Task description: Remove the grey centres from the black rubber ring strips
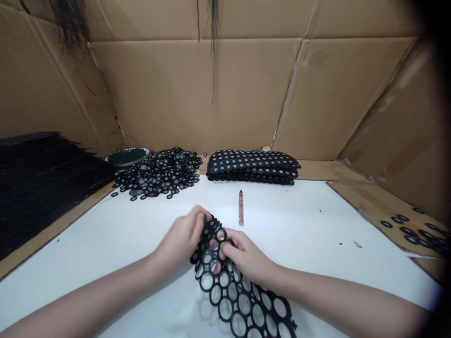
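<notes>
A black mesh of joined rings (244, 304) hangs over the front of the white table, its upper end bunched between my hands. My left hand (186, 232) is closed on the bunched end, its fingertips partly hidden. My right hand (246, 256) pinches the mesh just to the right, the thumb on top and fingers showing through the rings from beneath. Beyond my hands lies a short red pencil-like tool (241, 208) with a dark pointed tip.
Loose black rings (162, 171) are heaped at the back left beside a shallow dish (127, 157). Stacked ring mesh (252, 164) sits at the back. Black strands (45, 183) lie at left, and more rings (419, 234) on cardboard at right. Cardboard walls (197, 94) enclose the table.
</notes>
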Tool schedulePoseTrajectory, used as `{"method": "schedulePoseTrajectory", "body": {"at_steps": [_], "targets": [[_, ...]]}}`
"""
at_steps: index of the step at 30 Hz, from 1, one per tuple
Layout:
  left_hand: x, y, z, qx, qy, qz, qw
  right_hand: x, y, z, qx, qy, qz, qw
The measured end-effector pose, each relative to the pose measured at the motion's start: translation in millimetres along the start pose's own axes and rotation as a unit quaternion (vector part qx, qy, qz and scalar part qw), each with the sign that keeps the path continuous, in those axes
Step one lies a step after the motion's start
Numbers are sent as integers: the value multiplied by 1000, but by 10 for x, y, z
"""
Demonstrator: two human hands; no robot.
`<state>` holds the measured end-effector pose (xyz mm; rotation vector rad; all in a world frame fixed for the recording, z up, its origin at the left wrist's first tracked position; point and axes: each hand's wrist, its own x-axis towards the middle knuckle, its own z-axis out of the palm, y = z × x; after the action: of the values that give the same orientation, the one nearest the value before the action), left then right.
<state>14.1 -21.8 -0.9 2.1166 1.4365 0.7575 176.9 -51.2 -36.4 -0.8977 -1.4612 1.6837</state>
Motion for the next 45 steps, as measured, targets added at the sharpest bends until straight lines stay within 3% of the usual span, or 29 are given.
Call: {"method": "schedulePoseTrajectory", "body": {"at_steps": [2, 4, 8, 12, 15, 19, 22, 26, 33, 36, 40, 45], "targets": [[52, -41, -92, -12, 88, -25, 996, -3, -1, 3, 36, 0, 9, 999], [76, -77, -138, -19, 119, -38, 992, 0, -12, -4, 38, 5, 12, 999], [54, -106, -66, -38, 24, -37, 998, 41, -53, -77, -19, 4, 36, 999], [56, -102, 19, -138, -59, -70, 986, 95, -84, -184, -15, -27, 102, 994], [90, -86, 12, -238, -88, -133, 958, 113, -90, -220, -30, -39, 136, 990], [111, -87, -11, -312, -102, -162, 931, 111, -81, -207, -50, -28, 115, 992], [85, -110, 10, -268, -96, -133, 949, 103, -66, -188, -56, -33, 83, 994], [19, -100, 78, -96, -28, -16, 995, 93, -44, -166, -81, -46, 62, 994], [-73, -28, 157, 0, -14, 33, 999, 89, -7, -136, -94, -47, 49, 993], [-110, -14, 179, 29, -42, 43, 998, 79, 2, -128, -104, -43, 37, 993], [-70, -22, 170, -7, -87, 33, 996, 72, 3, -121, -107, -45, 33, 993], [36, -26, 121, -97, 10, -16, 995, 116, 13, -138, -63, -2, 52, 997]]}}
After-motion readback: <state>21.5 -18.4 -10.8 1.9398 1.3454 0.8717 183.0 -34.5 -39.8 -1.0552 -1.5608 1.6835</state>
